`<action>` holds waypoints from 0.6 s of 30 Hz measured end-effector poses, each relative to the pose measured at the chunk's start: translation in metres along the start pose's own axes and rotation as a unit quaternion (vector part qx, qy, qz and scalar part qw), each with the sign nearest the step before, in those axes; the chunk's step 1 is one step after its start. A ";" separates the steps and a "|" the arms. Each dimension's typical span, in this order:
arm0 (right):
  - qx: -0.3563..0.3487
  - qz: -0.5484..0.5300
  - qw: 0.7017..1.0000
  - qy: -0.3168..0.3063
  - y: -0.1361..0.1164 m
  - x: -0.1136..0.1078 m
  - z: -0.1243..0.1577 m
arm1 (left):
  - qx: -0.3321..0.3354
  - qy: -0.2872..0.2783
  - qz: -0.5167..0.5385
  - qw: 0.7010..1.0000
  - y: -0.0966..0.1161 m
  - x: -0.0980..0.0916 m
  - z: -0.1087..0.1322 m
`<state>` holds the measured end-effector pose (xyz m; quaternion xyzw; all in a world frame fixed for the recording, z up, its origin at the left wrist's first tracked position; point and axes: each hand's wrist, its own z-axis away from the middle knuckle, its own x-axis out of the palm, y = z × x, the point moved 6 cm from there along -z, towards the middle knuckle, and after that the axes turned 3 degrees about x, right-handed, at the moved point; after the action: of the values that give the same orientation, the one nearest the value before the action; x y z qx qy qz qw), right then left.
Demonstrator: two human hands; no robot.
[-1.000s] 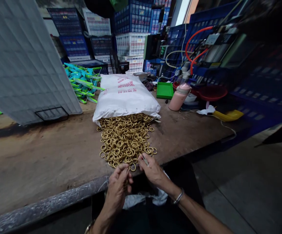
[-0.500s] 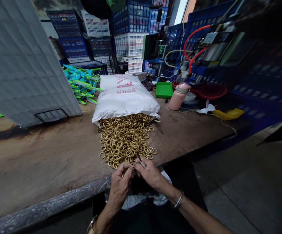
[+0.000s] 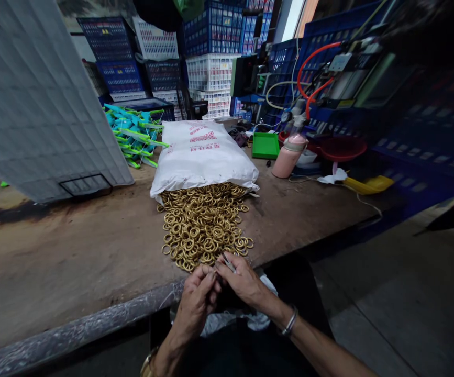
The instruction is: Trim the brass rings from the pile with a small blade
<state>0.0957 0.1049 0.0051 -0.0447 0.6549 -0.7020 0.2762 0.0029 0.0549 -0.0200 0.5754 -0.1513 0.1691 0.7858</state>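
Note:
A heap of brass rings [image 3: 203,226] spills from the open mouth of a white sack [image 3: 202,152] lying on the brown worktable [image 3: 73,251]. Both my hands meet at the table's near edge, just below the heap. My left hand [image 3: 197,303] is closed in a pinch, apparently on a brass ring, though the ring is mostly hidden by the fingers. My right hand [image 3: 242,280] is closed on a thin metal tool [image 3: 229,263] whose tip points toward the left fingers. A metal bangle [image 3: 289,320] sits on my right wrist.
A large grey ribbed panel [image 3: 34,99] leans at the left. Teal and green plastic parts [image 3: 134,131] lie behind it. A pink bottle [image 3: 289,154], green tray [image 3: 265,145], red bowl [image 3: 340,148] and yellow scoop [image 3: 368,184] stand at the right. Stacked crates [image 3: 211,57] fill the back.
My hands have come together: the right hand with the tool moved left and down to meet the left hand's pinch at the table edge.

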 end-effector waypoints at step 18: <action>-0.076 0.324 0.943 -0.009 0.002 0.012 0.014 | 0.045 0.076 -0.065 0.994 0.006 -0.007 0.005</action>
<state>0.0928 0.0868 0.0016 0.1428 0.6830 -0.5226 0.4898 -0.0060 0.0513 -0.0160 0.6046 -0.0460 0.1674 0.7774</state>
